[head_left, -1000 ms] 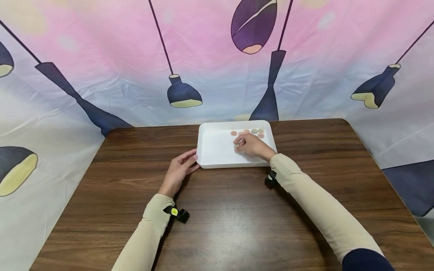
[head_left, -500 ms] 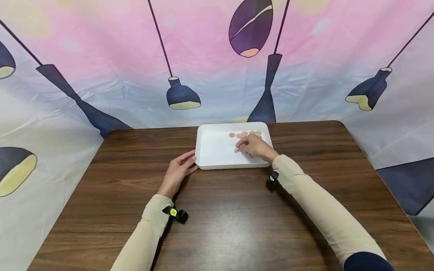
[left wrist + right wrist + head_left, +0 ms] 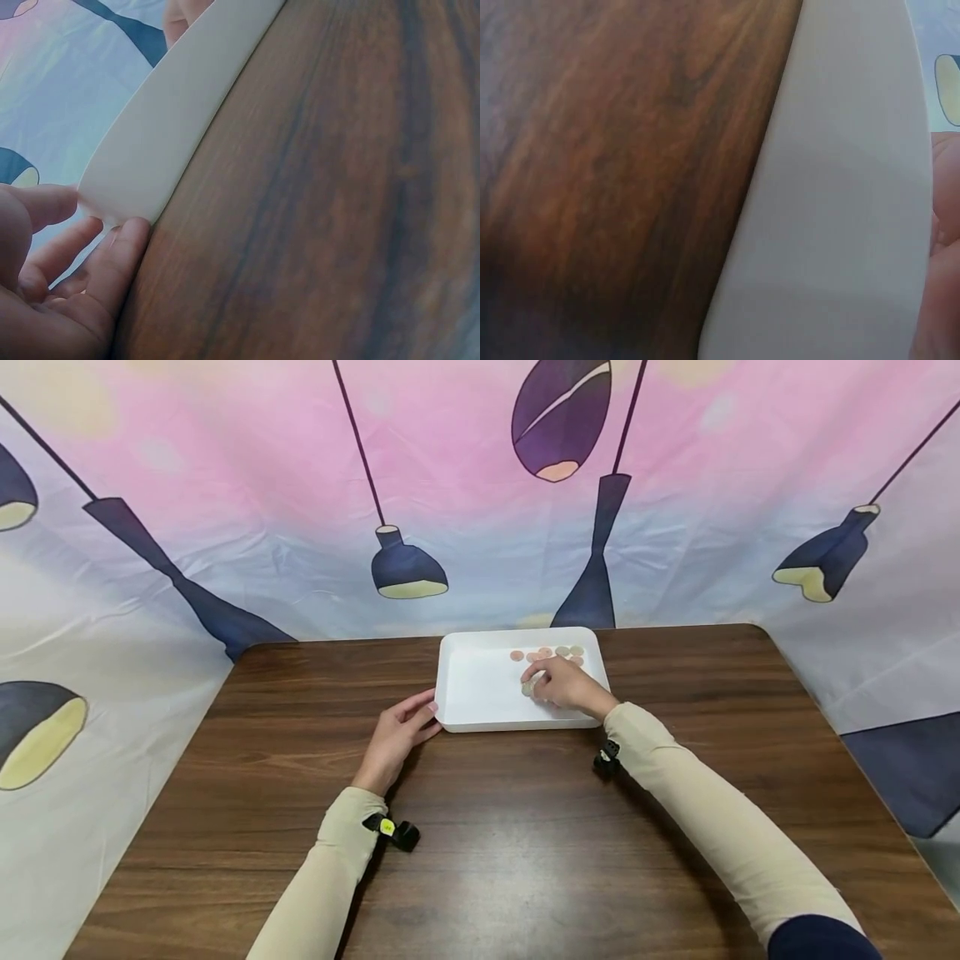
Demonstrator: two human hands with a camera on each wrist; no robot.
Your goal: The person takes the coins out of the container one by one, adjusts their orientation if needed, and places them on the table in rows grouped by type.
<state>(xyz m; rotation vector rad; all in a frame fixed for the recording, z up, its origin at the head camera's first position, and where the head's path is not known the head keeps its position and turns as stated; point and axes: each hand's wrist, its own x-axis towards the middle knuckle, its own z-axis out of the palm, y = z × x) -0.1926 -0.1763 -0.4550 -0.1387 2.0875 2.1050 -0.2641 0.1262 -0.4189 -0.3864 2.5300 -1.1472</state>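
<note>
Coin (image 3: 527, 689) tipped more face-on, pinched by right hand (image 3: 561, 682), left hand (image 3: 392, 737) touching tray (image 3: 476, 689), long axis left-to-right.

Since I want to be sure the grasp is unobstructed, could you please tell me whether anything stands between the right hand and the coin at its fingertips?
Nothing visible does: the right hand meets the coin directly, over the white tray; the other visible coins lie beyond, toward its far edge.

Left arm (image 3: 322, 877) angles forward, left hand (image 3: 393, 735) low, thumb and fingers (image 3: 120, 259) spread; and here's the right arm (image 3: 720, 818), slanting inward, right hand (image 3: 562, 683) knuckles-up, thumb and fingers curled in a pinch!
</note>
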